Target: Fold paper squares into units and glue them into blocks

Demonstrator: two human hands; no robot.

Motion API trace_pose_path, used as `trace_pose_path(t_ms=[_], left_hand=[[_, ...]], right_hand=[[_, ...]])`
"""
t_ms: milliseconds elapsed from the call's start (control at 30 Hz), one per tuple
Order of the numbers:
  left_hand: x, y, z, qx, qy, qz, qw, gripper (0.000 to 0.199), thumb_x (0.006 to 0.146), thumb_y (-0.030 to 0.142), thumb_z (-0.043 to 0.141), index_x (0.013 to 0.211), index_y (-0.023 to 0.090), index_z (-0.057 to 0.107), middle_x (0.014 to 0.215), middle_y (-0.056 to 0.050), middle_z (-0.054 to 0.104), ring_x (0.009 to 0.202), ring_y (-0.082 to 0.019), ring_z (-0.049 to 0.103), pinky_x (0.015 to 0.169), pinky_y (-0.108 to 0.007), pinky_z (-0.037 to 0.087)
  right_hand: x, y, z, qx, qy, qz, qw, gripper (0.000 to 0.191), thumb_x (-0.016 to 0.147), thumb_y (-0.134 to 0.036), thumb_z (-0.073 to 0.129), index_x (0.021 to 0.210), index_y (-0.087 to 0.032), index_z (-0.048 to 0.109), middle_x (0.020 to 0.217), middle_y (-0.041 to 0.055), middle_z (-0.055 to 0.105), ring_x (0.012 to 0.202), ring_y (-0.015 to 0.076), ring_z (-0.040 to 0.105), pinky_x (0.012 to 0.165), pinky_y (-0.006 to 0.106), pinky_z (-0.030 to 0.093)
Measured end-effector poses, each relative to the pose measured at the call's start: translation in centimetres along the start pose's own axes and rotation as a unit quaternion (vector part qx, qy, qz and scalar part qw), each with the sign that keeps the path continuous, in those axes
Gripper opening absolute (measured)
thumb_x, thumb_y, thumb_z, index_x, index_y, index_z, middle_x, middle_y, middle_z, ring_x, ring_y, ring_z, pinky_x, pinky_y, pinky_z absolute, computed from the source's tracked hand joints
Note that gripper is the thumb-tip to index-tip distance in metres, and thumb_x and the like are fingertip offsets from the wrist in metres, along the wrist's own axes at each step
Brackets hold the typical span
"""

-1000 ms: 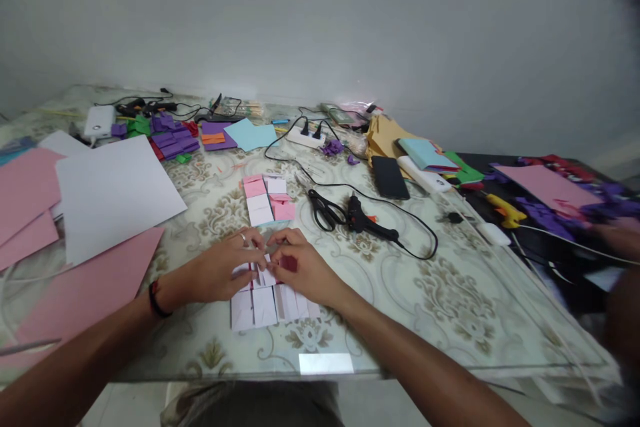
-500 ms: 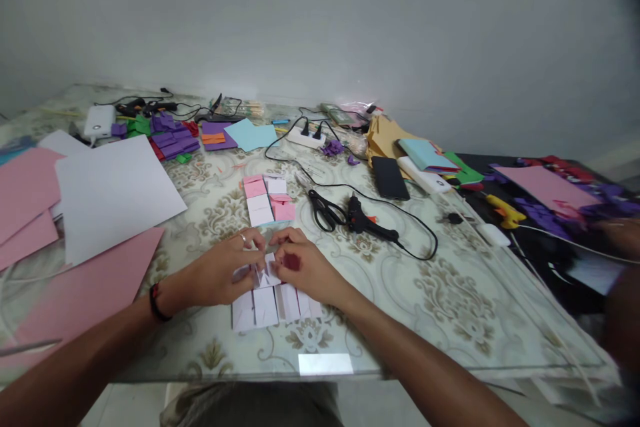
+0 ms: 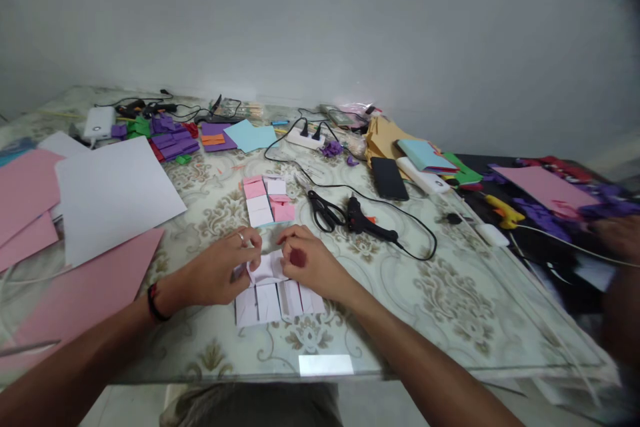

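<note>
My left hand (image 3: 227, 267), with a ring and a dark bracelet, pinches the left side of a small folded white paper (image 3: 267, 268). On its other side my right hand (image 3: 313, 263) grips the paper's right edge with thumb and fingers. Beneath and in front of it lie several folded white paper pieces (image 3: 269, 305) in a row. Beyond my hands, a block of pink and white folded pieces (image 3: 259, 211) rests on the table. My fingers hide parts of the held paper.
Scissors (image 3: 326, 211) and a black glue gun (image 3: 370, 221) lie right of my hands, a phone (image 3: 389, 179) behind them. White sheets (image 3: 120, 197) and pink sheets (image 3: 95, 293) cover the left. A power strip (image 3: 306, 138) is at the back. Another person's hand (image 3: 620, 237) shows far right.
The paper between my hands has opened out wider and flatter. My right hand has shifted slightly right, and the white pieces below have moved a little right.
</note>
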State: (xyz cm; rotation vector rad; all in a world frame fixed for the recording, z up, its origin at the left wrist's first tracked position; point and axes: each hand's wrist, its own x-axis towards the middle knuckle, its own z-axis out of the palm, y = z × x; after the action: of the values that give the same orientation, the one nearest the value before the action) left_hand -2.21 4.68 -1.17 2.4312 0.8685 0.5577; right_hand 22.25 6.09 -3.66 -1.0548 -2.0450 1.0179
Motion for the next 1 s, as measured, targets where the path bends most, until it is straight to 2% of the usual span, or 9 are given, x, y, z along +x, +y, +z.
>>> trace_pose_path(t_ms=[200,400,500,600,800,1000], left_hand=[[0.1,0.1,0.0,-0.005,-0.003,0.005,1.000,0.026,0.075,0.000,0.055,0.092,0.019,0.060,0.114,-0.009,0.059,0.110,-0.025,0.058,0.095,-0.038,0.049],[0.1,0.6,0.1,-0.018,-0.021,0.024,0.999,0.022,0.078,0.003,0.060,0.090,0.020,0.066,0.122,-0.009,0.059,0.118,-0.024,0.059,0.103,-0.038,0.047],[0.0,0.6,0.3,-0.014,-0.013,0.029,0.999,0.008,0.082,0.014,0.069,0.088,0.019,0.066,0.122,-0.010,0.060,0.119,-0.026,0.059,0.106,-0.040,0.046],[0.0,0.4,0.7,-0.003,0.000,0.029,1.000,0.011,0.086,0.026,0.074,0.089,0.019,0.067,0.120,-0.011,0.062,0.118,-0.027,0.060,0.105,-0.042,0.047],[0.1,0.4,1.0,-0.013,0.008,0.033,0.999,0.010,0.088,0.014,0.067,0.095,0.020,0.071,0.120,-0.010,0.062,0.119,-0.025,0.060,0.105,-0.040,0.049],[0.2,0.4,0.8,-0.004,-0.001,0.042,0.999,0.013,0.093,0.014,0.063,0.090,0.020,0.074,0.123,-0.011,0.061,0.124,-0.025,0.059,0.106,-0.038,0.049]], right_hand=[[0.0,0.1,-0.1,-0.014,-0.010,-0.012,1.000,0.020,0.077,-0.004,0.067,0.071,-0.020,0.056,0.109,0.0064,0.064,0.108,0.0245,0.058,0.099,0.043,0.043],[-0.1,0.0,0.0,-0.023,-0.017,-0.025,0.999,0.017,0.083,-0.009,0.067,0.077,-0.021,0.058,0.113,0.0064,0.062,0.110,0.0236,0.059,0.100,0.042,0.045],[-0.2,-0.3,0.2,-0.026,-0.021,-0.035,0.999,0.016,0.085,-0.013,0.070,0.078,-0.021,0.058,0.113,0.0065,0.062,0.110,0.0235,0.059,0.099,0.042,0.046],[-0.3,-0.5,0.2,-0.033,-0.031,-0.042,0.998,0.017,0.086,-0.019,0.074,0.081,-0.021,0.058,0.115,0.0069,0.061,0.112,0.0242,0.058,0.101,0.044,0.047],[-0.5,-0.6,-0.2,-0.065,-0.070,-0.051,0.994,0.023,0.080,-0.019,0.079,0.090,-0.022,0.058,0.124,0.0074,0.058,0.119,0.0271,0.055,0.107,0.048,0.045],[-0.4,-0.8,-0.5,-0.056,-0.078,-0.041,0.995,0.021,0.082,-0.010,0.072,0.091,-0.022,0.057,0.124,0.0080,0.057,0.121,0.0268,0.055,0.108,0.047,0.045]])
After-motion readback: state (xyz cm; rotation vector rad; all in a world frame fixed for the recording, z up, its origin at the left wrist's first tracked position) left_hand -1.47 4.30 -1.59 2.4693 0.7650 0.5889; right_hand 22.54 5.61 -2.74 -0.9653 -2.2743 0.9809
